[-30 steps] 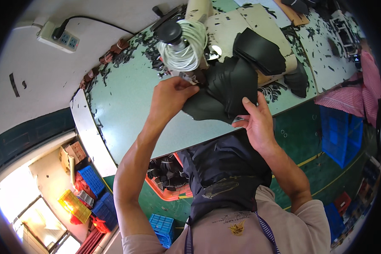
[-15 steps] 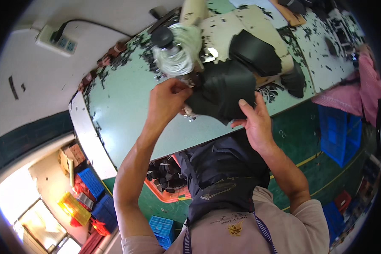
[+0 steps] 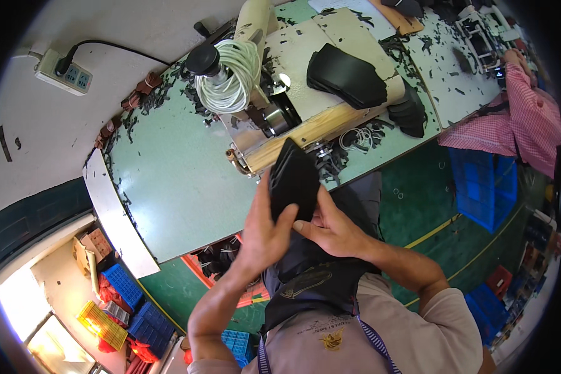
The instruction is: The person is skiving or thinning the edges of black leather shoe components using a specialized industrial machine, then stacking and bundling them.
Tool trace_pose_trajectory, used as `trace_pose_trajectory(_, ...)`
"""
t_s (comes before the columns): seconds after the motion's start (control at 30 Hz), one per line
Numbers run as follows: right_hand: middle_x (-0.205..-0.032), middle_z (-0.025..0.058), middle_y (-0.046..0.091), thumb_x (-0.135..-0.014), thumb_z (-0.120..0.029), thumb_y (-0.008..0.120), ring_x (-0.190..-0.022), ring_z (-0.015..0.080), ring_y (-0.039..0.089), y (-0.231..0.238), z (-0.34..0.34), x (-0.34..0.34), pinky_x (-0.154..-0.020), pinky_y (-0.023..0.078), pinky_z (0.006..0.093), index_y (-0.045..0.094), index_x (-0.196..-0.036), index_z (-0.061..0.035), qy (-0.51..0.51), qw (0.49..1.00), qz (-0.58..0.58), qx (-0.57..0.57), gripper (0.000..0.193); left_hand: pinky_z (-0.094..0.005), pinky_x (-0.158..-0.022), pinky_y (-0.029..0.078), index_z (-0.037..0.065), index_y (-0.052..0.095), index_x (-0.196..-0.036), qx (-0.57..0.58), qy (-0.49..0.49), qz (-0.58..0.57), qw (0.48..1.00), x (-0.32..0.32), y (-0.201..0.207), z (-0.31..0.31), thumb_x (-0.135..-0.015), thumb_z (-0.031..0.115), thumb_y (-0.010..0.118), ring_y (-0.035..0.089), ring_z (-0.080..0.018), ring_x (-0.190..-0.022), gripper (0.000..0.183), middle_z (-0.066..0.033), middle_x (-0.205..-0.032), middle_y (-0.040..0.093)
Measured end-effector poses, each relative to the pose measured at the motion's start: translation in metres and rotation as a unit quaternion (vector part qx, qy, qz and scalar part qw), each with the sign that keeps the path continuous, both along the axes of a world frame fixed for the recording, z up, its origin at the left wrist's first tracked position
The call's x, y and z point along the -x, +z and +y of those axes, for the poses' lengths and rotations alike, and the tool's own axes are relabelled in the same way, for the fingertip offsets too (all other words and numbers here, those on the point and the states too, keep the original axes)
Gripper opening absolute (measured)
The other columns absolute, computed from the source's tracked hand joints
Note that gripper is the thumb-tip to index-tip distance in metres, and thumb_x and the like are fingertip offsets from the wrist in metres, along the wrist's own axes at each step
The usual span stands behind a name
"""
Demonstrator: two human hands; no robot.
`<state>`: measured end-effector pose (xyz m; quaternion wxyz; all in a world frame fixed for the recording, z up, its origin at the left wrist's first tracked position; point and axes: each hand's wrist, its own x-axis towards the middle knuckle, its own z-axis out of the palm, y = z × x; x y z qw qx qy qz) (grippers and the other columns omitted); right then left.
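Observation:
My left hand [image 3: 265,229] and my right hand [image 3: 334,228] are closed around a stack of black leather-like pieces [image 3: 293,177]. They hold it upright before my apron, near the table's front edge, thumbs on the near face. The layered edges show along its left side. Just beyond is a bench machine with a wooden front bar [image 3: 321,134], a black roller [image 3: 282,115] and a black round knob [image 3: 203,60]. On the machine's pale top lies another stack of black pieces [image 3: 346,75]. More black pieces [image 3: 408,112] droop beside its right end.
A coil of white cord [image 3: 229,78] hangs around the knob's post. Dark scraps litter the green table [image 3: 168,168]. At the right, a person in a pink checked sleeve [image 3: 527,109] works by another machine. A blue crate [image 3: 485,187] stands below; an orange basket [image 3: 199,271] sits under the table.
Both hands have drawn back from the machine toward my body. The black pieces, spread wide before, are now a neat upright stack between my hands. The machine's front bar and roller have come into sight.

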<state>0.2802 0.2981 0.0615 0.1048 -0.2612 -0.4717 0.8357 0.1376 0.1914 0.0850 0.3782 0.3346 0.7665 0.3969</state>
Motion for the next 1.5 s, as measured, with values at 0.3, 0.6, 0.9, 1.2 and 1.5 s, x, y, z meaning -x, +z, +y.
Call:
trace_pose_trajectory(0.3, -0.129, 0.0189, 0.050, -0.079, -0.012, 0.074, -0.120, 0.0391, 0.049, -0.004, 0.145, 0.030, -0.103, 0.038, 0.0481, 0.053, -0.117, -0.0072, -0.141, 0.683, -0.114, -0.707, 0.043, -0.0442, -0.104, 0.044, 0.004, 0.035, -0.151, 0.192, -0.376, -0.286, 0.860, 0.013, 0.013, -0.067, -0.094, 0.037, 0.069, 0.058, -0.0354, -0.122, 0.075, -0.0285, -0.133, 0.057)
trace_pose_trajectory(0.6, -0.131, 0.0209, 0.051, -0.081, -0.016, 0.076, -0.122, 0.0434, 0.048, -0.017, 0.189, 0.075, -0.103, 0.039, 0.0515, 0.057, -0.118, -0.0069, -0.150, 0.594, -0.177, -0.770, 0.043, -0.0431, -0.091, 0.047, -0.005, 0.038, -0.147, 0.066, -0.405, 0.015, 0.912, -0.030, 0.055, -0.050, -0.096, 0.016, 0.060, 0.061, -0.0395, -0.096, 0.059, -0.0244, -0.110, 0.061)
trace_pose_trajectory(0.9, -0.110, 0.0137, 0.064, -0.085, -0.007, 0.069, -0.111, 0.0348, 0.057, 0.017, 0.142, 0.055, -0.096, 0.045, 0.0426, 0.063, -0.103, -0.0042, -0.082, 0.746, -0.007, -0.661, 0.018, -0.0360, -0.090, 0.051, 0.004, 0.065, -0.120, 0.145, -0.165, -0.215, 0.952, 0.059, 0.004, -0.010, -0.093, 0.025, 0.067, 0.066, -0.0183, -0.098, 0.034, -0.0103, -0.105, 0.071)
trace_pose_trajectory(1.2, -0.108, 0.0145, 0.064, -0.086, -0.010, 0.069, -0.114, 0.0349, 0.054, 0.016, 0.141, 0.072, -0.096, 0.045, 0.0434, 0.064, -0.109, -0.0038, 0.138, 0.767, -0.048, -0.625, 0.024, -0.0294, -0.073, 0.049, 0.002, 0.075, -0.101, 0.246, -0.168, 0.025, 0.954, 0.149, 0.013, 0.067, -0.088, 0.028, 0.070, 0.063, -0.0125, -0.075, 0.029, -0.0068, -0.083, 0.072)
trace_pose_trajectory(1.5, -0.124, 0.0137, 0.056, -0.081, -0.008, 0.074, -0.122, 0.0346, 0.049, 0.020, 0.147, 0.085, -0.102, 0.044, 0.0424, 0.055, -0.129, -0.0042, 0.163, 0.708, -0.061, -0.684, 0.052, -0.0350, -0.083, 0.051, 0.001, 0.073, -0.109, 0.191, -0.205, 0.038, 0.959, 0.146, 0.016, 0.099, -0.087, 0.030, 0.068, 0.069, -0.0238, -0.086, 0.036, -0.0143, -0.095, 0.074)
